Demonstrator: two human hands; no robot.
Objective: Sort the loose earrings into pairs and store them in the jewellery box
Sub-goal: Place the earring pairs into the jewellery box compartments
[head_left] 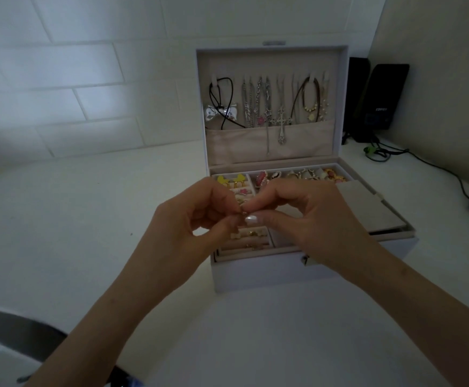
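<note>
Pinching a tiny earring (pixel 242 210) between the curled fingertips of our left hand (pixel 183 222) and right hand (pixel 311 219), we hold it over the left compartments of the open jewellery box (pixel 255 275), which stands on the white table (pixel 88 219). Both grips are narrow and closed on the piece. Other earrings (pixel 231 180) fill the rear slots. Necklaces (pixel 258 104) hang inside the upright lid (pixel 269 57).

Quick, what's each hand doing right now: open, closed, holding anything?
Left hand: fingertips pinch a tiny piece, likely an earring, above the jewellery box.
Right hand: pinches the same tiny piece.
</note>
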